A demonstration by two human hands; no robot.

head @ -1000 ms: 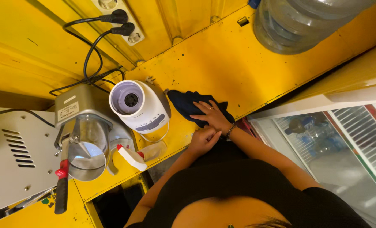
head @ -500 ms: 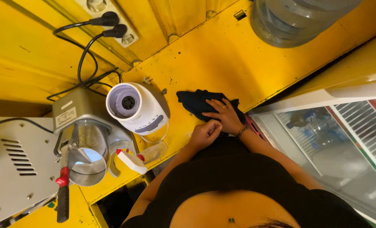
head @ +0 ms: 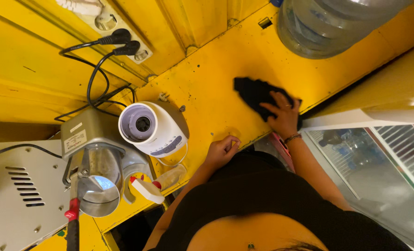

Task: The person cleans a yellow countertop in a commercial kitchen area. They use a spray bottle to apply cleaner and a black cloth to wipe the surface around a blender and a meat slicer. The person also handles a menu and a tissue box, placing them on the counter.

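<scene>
On a scuffed yellow counter (head: 202,93), the right hand (head: 283,116) presses flat, fingers spread, on a dark cloth (head: 256,95) to bear down on it, while the left hand (head: 222,151), loosely curled and empty, braces at the counter's edge near a white blender base (head: 153,128).

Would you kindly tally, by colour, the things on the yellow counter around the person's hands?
Black: 1, the cloth under the right hand.
White: 2, the blender base and the spray bottle.
Silver: 1, the metal press machine.
Clear: 1, the big water jug.
Total: 5. The left hand rests on the counter edge, holding nothing.
</scene>
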